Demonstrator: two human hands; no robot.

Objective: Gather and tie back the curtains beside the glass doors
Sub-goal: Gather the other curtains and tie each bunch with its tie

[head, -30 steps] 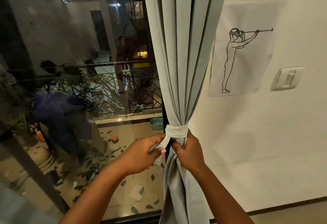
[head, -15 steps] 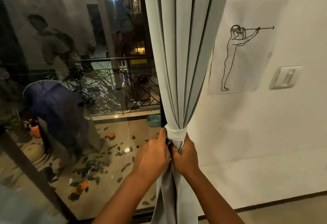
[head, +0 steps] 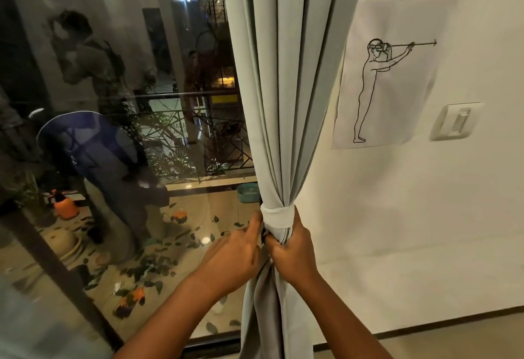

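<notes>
A pale grey-green curtain [head: 286, 89] hangs in tight folds at the right edge of the glass door [head: 127, 131]. A lighter fabric tie-back band [head: 276, 215] wraps round it at waist height. My right hand [head: 292, 248] grips the bunched curtain just under the band, thumb up along the band's right side. My left hand [head: 235, 256] is at the band's left side, its fingers reaching in behind the curtain's edge; their tips are hidden, so what they hold is unclear.
The dark glass reflects the room and shows a balcony with a railing, scattered leaves and an orange sprayer [head: 65, 205]. On the white wall to the right hang a line drawing of a figure [head: 382, 80] and a light switch [head: 456, 121]. A dark skirting runs along the floor.
My left hand let go of the loose tie end it pulled a second ago and moved in against the band's left side. The right hand kept its grip under the band.
</notes>
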